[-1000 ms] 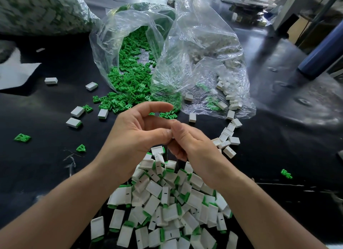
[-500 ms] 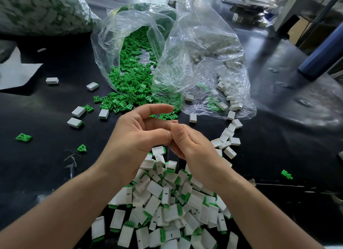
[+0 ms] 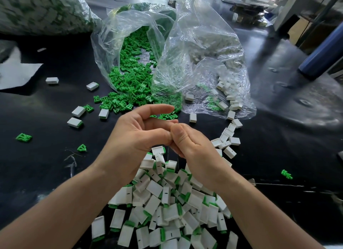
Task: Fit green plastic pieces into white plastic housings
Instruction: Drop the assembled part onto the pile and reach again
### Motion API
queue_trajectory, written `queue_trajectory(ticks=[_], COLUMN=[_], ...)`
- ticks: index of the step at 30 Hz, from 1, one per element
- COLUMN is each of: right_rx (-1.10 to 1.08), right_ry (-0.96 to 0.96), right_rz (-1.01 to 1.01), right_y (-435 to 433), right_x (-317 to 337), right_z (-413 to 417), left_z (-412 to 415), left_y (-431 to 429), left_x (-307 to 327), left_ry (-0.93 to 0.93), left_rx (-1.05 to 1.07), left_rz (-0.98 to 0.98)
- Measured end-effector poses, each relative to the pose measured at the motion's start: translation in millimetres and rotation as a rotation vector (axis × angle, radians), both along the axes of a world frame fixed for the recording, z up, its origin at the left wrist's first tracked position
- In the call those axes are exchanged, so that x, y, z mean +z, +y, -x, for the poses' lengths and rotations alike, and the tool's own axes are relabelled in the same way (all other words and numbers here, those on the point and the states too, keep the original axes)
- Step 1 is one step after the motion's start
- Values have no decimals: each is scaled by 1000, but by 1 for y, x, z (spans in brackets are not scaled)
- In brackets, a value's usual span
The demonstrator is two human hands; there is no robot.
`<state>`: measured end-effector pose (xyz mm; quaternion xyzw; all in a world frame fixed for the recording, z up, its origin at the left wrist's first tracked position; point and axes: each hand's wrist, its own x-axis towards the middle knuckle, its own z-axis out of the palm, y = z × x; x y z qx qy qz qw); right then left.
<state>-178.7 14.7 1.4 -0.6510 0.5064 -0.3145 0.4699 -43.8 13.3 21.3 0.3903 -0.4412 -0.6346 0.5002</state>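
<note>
Green pieces are spilling out of one clear bag onto the black table. White housings are lying in a second bag touching it. A third bag is standing far left.

Two hands are meeting above the pile of fitted housings, which has too many to count. The left hand is stretching its index finger, and the right hand is curling its fingers, with the thumbs touching. I cannot tell what they are pinching.

Five loose housings and two lone green pieces are lying on the left. One green piece is lying on the right.
</note>
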Motion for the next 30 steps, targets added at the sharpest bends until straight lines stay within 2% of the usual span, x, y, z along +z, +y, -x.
queue_trajectory(ticks=[3,7,11,14,19,24,27,30], right_rx=[7,22,57,46,-153,-311,-381,-374], right_ry=[-45,-288,-290,-203,-25,289,523,656], right_rz=[0,-149,-234,-241,-136,58,201,263], right_y=[0,1,-1,-4,-17,-30,-36,-41], right_x=[0,7,9,13,11,3,-1,-7], right_z=[-1,0,3,8,22,40,46,45], left_z=[-1,-2,-1,-2,-5,-6,-6,-7], left_y=[0,0,-1,-3,-5,2,1,-4], left_x=[1,2,3,2,1,8,7,5], left_ry=[24,-6,12,15,-58,-192,-214,-185], left_rx=[-12,-29,-14,0,11,-265,-202,-96], left_rz=[-16,-36,-66,-85,-76,-6,-10,-52])
